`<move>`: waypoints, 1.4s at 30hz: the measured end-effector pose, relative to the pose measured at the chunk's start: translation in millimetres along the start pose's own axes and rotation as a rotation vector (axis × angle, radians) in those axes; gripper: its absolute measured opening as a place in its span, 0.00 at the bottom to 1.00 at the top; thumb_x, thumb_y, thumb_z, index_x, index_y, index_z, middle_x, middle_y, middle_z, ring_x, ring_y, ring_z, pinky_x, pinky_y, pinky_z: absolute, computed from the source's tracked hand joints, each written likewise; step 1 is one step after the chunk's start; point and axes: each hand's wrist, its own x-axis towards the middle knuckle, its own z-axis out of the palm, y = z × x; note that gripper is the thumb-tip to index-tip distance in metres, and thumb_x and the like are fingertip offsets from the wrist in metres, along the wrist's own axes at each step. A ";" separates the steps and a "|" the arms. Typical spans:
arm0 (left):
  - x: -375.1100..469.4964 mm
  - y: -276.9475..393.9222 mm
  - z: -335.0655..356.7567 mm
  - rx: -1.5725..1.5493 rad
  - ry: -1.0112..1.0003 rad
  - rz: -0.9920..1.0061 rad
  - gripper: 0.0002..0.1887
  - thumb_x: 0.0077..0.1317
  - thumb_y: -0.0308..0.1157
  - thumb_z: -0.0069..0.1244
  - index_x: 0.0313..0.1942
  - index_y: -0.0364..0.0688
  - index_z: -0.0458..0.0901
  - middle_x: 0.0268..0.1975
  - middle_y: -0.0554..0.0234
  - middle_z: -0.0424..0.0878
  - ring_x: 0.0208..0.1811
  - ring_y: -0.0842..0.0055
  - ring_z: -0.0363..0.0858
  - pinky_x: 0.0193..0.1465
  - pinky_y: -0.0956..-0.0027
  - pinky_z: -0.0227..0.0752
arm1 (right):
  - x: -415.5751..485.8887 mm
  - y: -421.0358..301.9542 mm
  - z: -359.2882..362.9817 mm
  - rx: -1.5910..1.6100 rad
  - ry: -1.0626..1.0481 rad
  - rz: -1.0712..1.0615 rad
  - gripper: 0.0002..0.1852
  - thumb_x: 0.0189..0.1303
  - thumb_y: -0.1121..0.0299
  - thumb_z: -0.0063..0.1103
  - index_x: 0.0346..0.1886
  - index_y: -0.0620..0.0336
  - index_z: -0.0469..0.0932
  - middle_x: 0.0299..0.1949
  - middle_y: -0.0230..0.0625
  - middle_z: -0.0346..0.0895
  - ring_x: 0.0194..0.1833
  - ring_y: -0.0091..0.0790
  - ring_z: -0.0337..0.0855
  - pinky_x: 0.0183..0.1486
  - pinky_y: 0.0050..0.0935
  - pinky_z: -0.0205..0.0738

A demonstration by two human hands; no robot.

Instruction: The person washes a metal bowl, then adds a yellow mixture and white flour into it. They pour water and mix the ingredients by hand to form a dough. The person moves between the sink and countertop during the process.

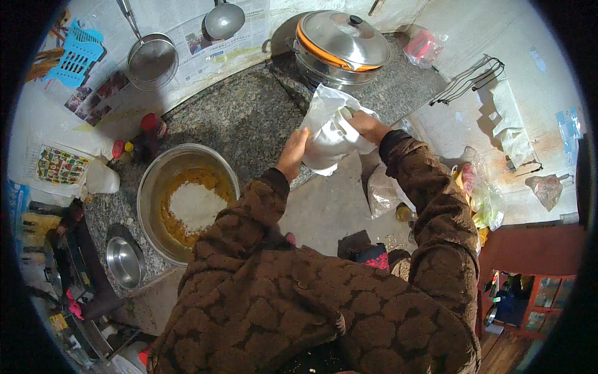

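My left hand (pixel 293 154) grips the left side of a white plastic bag (pixel 322 135), held above the floor by the counter's edge. At the bag's mouth, my right hand (pixel 368 127) holds a pale, round-rimmed vessel (pixel 345 113). Its fingers and the vessel are partly hidden by the bag. What lies deeper in the bag cannot be seen. To the left, a large metal basin (pixel 148 223) stands on the granite counter (pixel 233 112). A heap of white powder (pixel 196 203) lies in it on an orange-brown mash (pixel 175 231).
A lidded metal steamer pot (pixel 345 42) stands at the back. Near the left wall are a small steel bowl (pixel 125 262), a white cup (pixel 103 177) and red-lidded jars (pixel 150 122). A strainer (pixel 153 61) and a ladle (pixel 224 21) hang above. A clear bag (pixel 383 189) sits below my right arm.
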 end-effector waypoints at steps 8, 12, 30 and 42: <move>-9.1 74.4 59.7 0.905 0.416 1.065 0.22 0.55 0.45 0.60 0.39 0.36 0.75 0.39 0.54 0.77 0.46 0.63 0.73 0.47 0.58 0.64 | -16.7 -3.7 -8.3 0.287 0.020 0.037 0.14 0.41 0.75 0.59 0.35 0.73 0.79 0.26 0.39 0.78 0.25 0.30 0.77 0.23 0.32 0.69; -7.8 89.1 65.6 0.906 0.253 0.877 0.09 0.55 0.32 0.54 0.31 0.34 0.77 0.27 0.57 0.80 0.29 0.65 0.80 0.35 0.61 0.71 | -30.5 -13.2 -11.2 0.205 0.100 0.045 0.12 0.42 0.76 0.59 0.31 0.74 0.79 0.22 0.38 0.76 0.21 0.30 0.76 0.21 0.33 0.68; -9.4 78.2 52.7 0.654 0.245 0.855 0.06 0.58 0.27 0.53 0.31 0.33 0.77 0.25 0.56 0.79 0.26 0.72 0.78 0.31 0.68 0.71 | -72.0 -43.7 -36.1 0.271 0.188 0.182 0.11 0.49 0.73 0.54 0.32 0.75 0.76 0.21 0.45 0.77 0.19 0.38 0.80 0.21 0.36 0.76; -14.2 76.9 50.8 0.648 0.242 0.830 0.07 0.59 0.28 0.53 0.32 0.33 0.77 0.26 0.55 0.79 0.27 0.70 0.79 0.31 0.67 0.71 | -89.1 -50.4 -48.0 0.368 0.156 0.146 0.09 0.51 0.72 0.52 0.29 0.72 0.74 0.23 0.45 0.77 0.19 0.39 0.81 0.22 0.40 0.79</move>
